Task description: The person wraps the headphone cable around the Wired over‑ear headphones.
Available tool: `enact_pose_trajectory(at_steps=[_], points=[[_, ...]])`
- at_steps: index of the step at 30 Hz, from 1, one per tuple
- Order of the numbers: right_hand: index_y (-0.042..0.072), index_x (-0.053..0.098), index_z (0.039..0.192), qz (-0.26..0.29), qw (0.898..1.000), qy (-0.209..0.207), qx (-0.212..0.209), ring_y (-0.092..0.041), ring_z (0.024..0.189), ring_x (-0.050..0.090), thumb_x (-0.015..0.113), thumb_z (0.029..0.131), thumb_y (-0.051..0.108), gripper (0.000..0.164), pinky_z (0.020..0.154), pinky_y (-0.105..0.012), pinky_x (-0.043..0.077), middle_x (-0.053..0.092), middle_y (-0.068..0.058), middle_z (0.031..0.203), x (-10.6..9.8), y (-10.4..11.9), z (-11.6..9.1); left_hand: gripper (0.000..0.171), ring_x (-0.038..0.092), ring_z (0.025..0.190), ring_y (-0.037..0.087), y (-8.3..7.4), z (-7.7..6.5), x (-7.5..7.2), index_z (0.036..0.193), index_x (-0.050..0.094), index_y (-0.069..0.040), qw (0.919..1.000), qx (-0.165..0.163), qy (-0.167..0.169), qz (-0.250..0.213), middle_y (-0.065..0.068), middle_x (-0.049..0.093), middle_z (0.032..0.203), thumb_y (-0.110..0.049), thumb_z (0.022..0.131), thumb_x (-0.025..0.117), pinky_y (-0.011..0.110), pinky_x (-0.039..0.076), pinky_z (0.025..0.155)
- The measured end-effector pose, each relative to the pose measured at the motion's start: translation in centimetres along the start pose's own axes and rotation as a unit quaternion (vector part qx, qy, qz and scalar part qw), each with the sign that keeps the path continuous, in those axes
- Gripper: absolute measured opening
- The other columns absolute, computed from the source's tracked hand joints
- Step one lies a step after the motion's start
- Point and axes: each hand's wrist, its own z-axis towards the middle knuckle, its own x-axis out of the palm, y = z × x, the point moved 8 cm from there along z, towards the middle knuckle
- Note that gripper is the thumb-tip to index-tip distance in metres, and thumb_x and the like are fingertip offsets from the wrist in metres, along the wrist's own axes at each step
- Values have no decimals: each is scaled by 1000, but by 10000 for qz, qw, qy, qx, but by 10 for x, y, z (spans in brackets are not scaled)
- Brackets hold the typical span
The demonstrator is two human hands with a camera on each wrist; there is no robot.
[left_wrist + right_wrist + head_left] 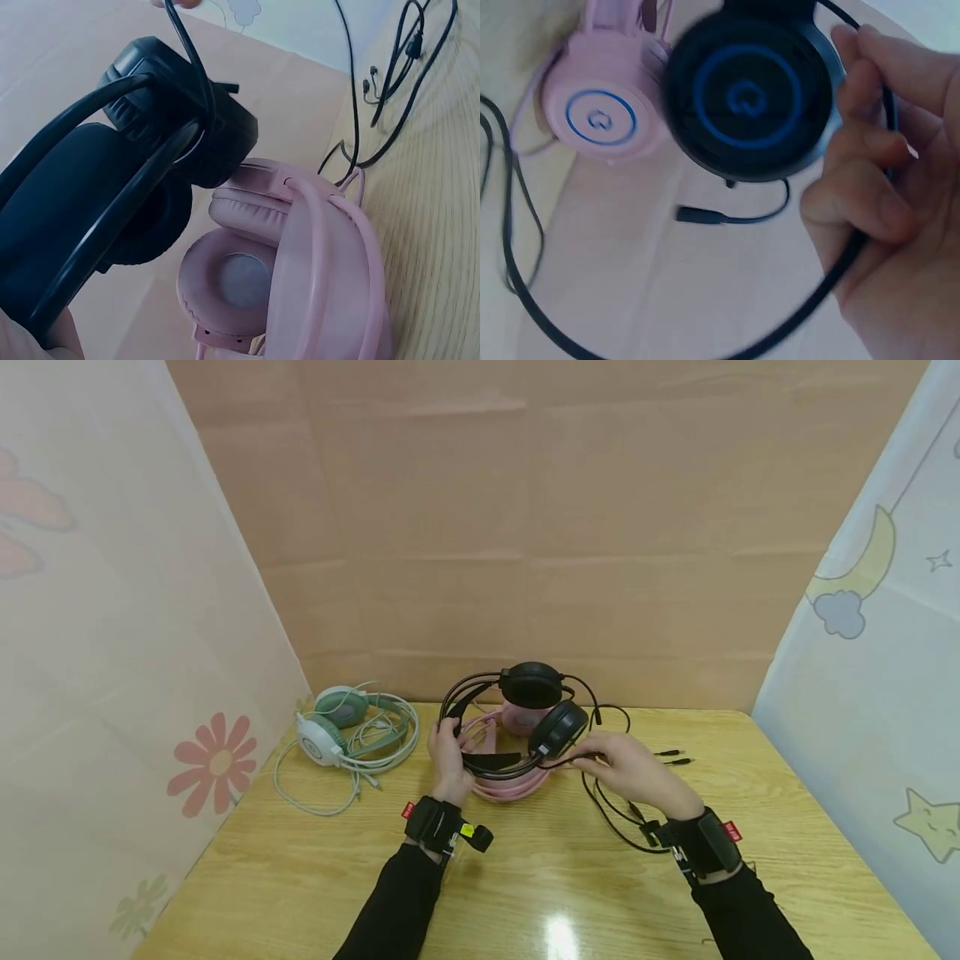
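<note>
Both hands are busy here. The black headset (532, 685) is held up off the counter (540, 868), near the middle of the head view, with the left hand (448, 766) gripping its headband at about 8 o'clock. The right hand (636, 770) sits around 4 o'clock, fingers curled round the black cable (826, 286). A pink headset (513, 791) is right by it, though honestly I can't tell if the two touch. White-and-green headset (320, 743) lies at 9 o'clock with its cable in loose loops, and two black plugs (681, 762) are out at 3 o'clock.
</note>
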Motion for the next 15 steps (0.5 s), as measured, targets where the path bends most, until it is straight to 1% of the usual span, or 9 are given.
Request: enact_pose_trajectory(at_steps=[3, 5, 7, 9, 12, 14, 15], points=[[18, 72, 107, -78, 9990, 362, -238, -4, 75, 51, 62, 96, 12, 16, 66, -25, 43, 67, 4, 98, -4, 3, 6, 2, 36, 56, 8, -1, 0, 2, 90, 48, -11, 9998, 42, 140, 105, -1, 41, 76, -9, 91, 49, 20, 30, 52], [17, 71, 107, -135, 9979, 524, -356, -3, 75, 52, 60, 97, 13, 16, 66, -25, 44, 67, 4, 99, -7, 6, 10, 4, 34, 56, 8, -1, 0, 3, 89, 47, -11, 9996, 65, 250, 150, -1, 40, 75, -9, 93, 49, 19, 30, 51], [18, 72, 103, -240, 9975, 509, -424, -2, 75, 55, 62, 96, 16, 12, 66, -25, 46, 67, 6, 96, -12, 9, 15, 8, 33, 56, 8, 0, -1, 4, 87, 45, -13, 9993, 60, 344, 157, -2, 38, 73, -9, 93, 49, 19, 29, 50], [19, 73, 99, -392, 9971, 366, -544, -3, 76, 58, 66, 94, 19, 9, 66, -25, 48, 67, 8, 92, -19, 13, 19, 10, 31, 55, 8, 1, -2, 4, 86, 44, -13, 9991, 42, 392, 151, -3, 36, 70, -9, 93, 49, 20, 28, 49], [18, 75, 99, -648, 9947, 225, -767, -7, 80, 63, 68, 92, 17, 9, 69, -29, 50, 69, 8, 93, -28, 19, 26, 9, 30, 54, 9, 1, -2, 5, 87, 44, -14, 9989, 31, 430, 190, -2, 33, 68, -10, 94, 50, 21, 28, 49], [16, 74, 102, -773, 9922, 300, -931, -11, 85, 65, 67, 93, 15, 12, 73, -33, 52, 70, 6, 97, -31, 24, 30, 9, 30, 54, 9, 1, -3, 6, 87, 45, -13, 9988, 54, 445, 182, 0, 33, 70, -10, 94, 50, 21, 28, 49], [16, 74, 104, -779, 9912, 407, -989, -12, 88, 64, 66, 94, 14, 13, 75, -34, 52, 69, 5, 99, -31, 27, 31, 10, 31, 54, 9, 1, -4, 7, 86, 44, -14, 9988, 72, 458, 177, 0, 33, 70, -10, 94, 50, 21, 29, 49]])
